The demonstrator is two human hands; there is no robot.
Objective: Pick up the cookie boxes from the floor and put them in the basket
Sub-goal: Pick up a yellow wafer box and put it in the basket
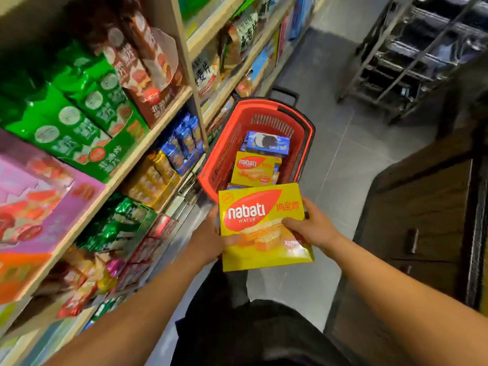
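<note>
Above near rim of red shopping basket (211, 165): yellow Nabati wafer box (264, 225), face up, held in air by both hands. Left hand (211, 239) grips box's left edge, thumb on front face, fingers hidden behind. Right hand (314, 227) grips right edge, thumb across front, fingers curled round side. Basket stands on grey tiled floor (356, 154) beside snack shelves (148, 143). Inside basket: second yellow Nabati box (252, 169) and blue Oreo box (268, 145) just beyond it. Dark cabinet (422, 207) at right.
</note>
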